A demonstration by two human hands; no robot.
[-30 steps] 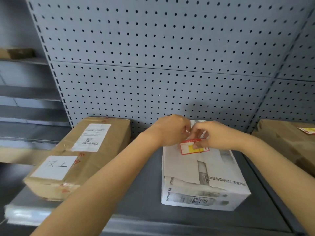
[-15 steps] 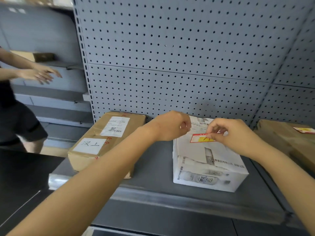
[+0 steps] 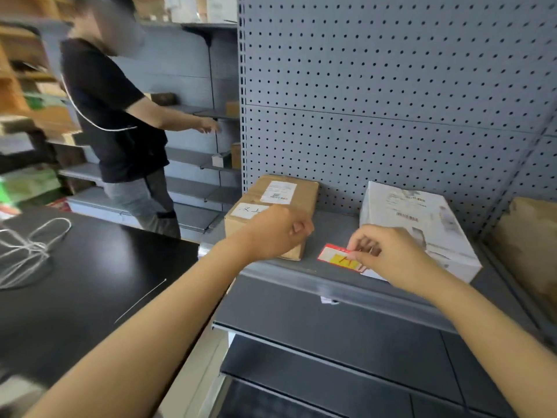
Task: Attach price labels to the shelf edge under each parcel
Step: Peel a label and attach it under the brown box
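Since half a second ago our right hand (image 3: 388, 254) has carried the price label (image 3: 340, 257) off the top of the white carton (image 3: 422, 218) and down to the front of the shelf, and our view has pulled back and swung left, so that another person (image 3: 120, 116) now stands in full view at the neighbouring shelves.

We pinch the label by its right end between thumb and fingertips. It is red-bordered with a yellow patch, held slightly tilted just above the grey shelf edge (image 3: 301, 277), between the two parcels and just left of the white carton's front corner. Whether it touches the shelf we cannot tell.

Our left hand (image 3: 277, 233) is curled into a loose fist, thumb against the fingers, and we see nothing in it. It hangs in front of the brown cardboard parcel (image 3: 280, 194), covering that parcel's near right corner. The parcel carries two white labels on top.

Both parcels sit on the grey shelf against the pegboard back (image 3: 391, 101), well apart from each other. A third brown box (image 3: 527, 245) shows at the far right. At left lies a black counter (image 3: 75, 282) with a loose white cord (image 3: 30, 245) on it.
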